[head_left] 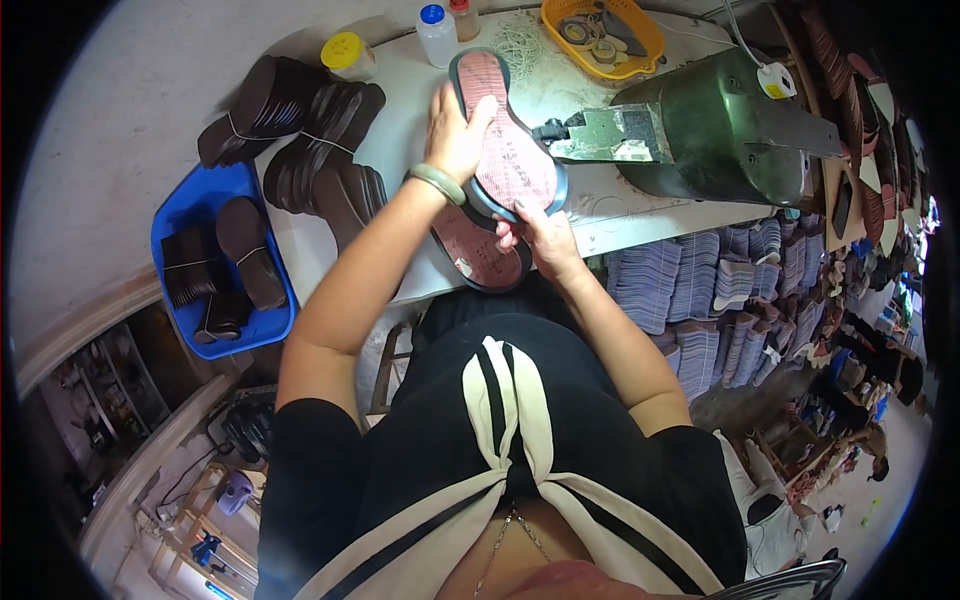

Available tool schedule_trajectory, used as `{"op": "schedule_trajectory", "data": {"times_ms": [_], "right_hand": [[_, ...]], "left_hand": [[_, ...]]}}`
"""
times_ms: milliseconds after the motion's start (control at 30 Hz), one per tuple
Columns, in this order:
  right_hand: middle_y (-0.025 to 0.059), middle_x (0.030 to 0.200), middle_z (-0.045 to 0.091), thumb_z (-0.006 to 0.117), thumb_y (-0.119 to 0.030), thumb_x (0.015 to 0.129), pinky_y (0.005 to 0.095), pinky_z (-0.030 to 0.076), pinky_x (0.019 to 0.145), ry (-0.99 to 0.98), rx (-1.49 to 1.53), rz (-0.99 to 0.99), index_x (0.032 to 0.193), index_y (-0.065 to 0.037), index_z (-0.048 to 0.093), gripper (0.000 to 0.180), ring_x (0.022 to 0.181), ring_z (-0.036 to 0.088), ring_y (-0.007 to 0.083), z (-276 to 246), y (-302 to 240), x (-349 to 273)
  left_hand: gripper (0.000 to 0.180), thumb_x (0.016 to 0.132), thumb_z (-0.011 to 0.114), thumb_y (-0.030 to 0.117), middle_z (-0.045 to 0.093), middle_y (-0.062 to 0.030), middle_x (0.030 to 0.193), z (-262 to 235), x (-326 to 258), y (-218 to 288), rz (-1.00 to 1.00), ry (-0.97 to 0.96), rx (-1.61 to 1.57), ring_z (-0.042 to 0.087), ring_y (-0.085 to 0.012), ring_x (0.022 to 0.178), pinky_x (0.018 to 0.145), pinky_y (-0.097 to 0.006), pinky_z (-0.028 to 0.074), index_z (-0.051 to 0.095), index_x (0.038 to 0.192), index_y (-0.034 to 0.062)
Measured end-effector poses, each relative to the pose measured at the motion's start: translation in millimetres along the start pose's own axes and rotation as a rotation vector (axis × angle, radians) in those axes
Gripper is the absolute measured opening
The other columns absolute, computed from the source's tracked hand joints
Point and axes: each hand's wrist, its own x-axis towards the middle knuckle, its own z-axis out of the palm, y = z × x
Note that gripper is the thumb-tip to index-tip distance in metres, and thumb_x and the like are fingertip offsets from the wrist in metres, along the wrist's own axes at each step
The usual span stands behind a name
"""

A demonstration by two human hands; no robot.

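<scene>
A shoe sole [515,160] with a pink, marked upper face and a dark and blue-grey rim is held tilted above the white table. My left hand [458,135] is closed on its left edge near the narrow middle, thumb over the pink face. At the near, wide end, my right hand [545,240] pinches the rim, its thumb on the edge. Another pink-faced sole [480,250] lies under it at the table's front edge, partly covered. Beside the held sole's right edge is the dark tip of a green machine [720,130]; I cannot tell whether they touch.
Tied bundles of dark brown soles [320,150] lie at the left, beside a blue crate [165,235] holding more. Along the back stand a yellow-lidded jar [350,58], a blue-capped bottle [437,40], pale thread [522,45] and a yellow basket [600,68]. Striped stacks [690,280] are below right.
</scene>
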Motion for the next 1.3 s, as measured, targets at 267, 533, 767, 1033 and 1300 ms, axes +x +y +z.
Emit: {"op": "schedule_trajectory", "data": {"times_ms": [267, 533, 767, 1033, 1300], "right_hand": [[0.0059, 0.063, 0.060, 0.054, -0.031, 0.091, 0.0216, 0.034, 0.042, 0.126, -0.132, -0.022, 0.079, 0.002, 0.062, 0.036, 0.046, 0.047, 0.0083, 17, -21, 23], [0.0062, 0.055, 0.057, 0.053, -0.034, 0.093, 0.0211, 0.030, 0.037, 0.201, -0.233, 0.003, 0.071, -0.003, 0.058, 0.038, 0.038, 0.042, 0.0079, 16, -40, 29], [0.0034, 0.054, 0.054, 0.051, -0.030, 0.094, 0.0214, 0.031, 0.038, 0.222, -0.337, -0.047, 0.074, -0.002, 0.060, 0.036, 0.039, 0.042, 0.0074, 4, -43, 30], [0.0051, 0.058, 0.058, 0.052, -0.026, 0.093, 0.0217, 0.039, 0.043, 0.265, -0.395, -0.229, 0.084, 0.002, 0.063, 0.031, 0.045, 0.050, 0.0086, -1, -28, 19], [0.0052, 0.088, 0.061, 0.060, -0.031, 0.086, 0.0231, 0.041, 0.062, -0.266, -0.015, 0.208, 0.105, -0.001, 0.057, 0.036, 0.073, 0.055, 0.0105, 6, 21, -40]], "left_hand": [[0.040, 0.078, 0.067, 0.034, 0.062, -0.0101, 0.113, -38, 73, 38, 0.513, -0.991, 0.454, 0.051, -0.0233, 0.113, 0.101, -0.046, 0.031, 0.063, 0.112, 0.0139], [0.039, 0.082, 0.064, 0.023, 0.066, -0.0099, 0.097, -43, 58, 13, 0.056, -1.030, 0.125, 0.062, -0.0181, 0.081, 0.071, -0.033, 0.052, 0.057, 0.118, 0.0097], [0.028, 0.086, 0.060, 0.020, 0.066, -0.0088, 0.093, -50, 4, 31, -0.069, -0.675, 0.174, 0.059, -0.0158, 0.082, 0.078, -0.028, 0.047, 0.058, 0.109, 0.0051], [0.042, 0.086, 0.060, 0.027, 0.064, -0.0141, 0.100, -37, -33, 29, -0.149, -0.445, 0.129, 0.061, -0.0198, 0.090, 0.081, -0.030, 0.047, 0.052, 0.121, 0.0061], [0.051, 0.080, 0.069, 0.027, 0.062, -0.0128, 0.104, -16, -48, 6, -0.183, -0.272, -0.156, 0.060, -0.0190, 0.093, 0.083, -0.030, 0.048, 0.050, 0.119, 0.0006]]}}
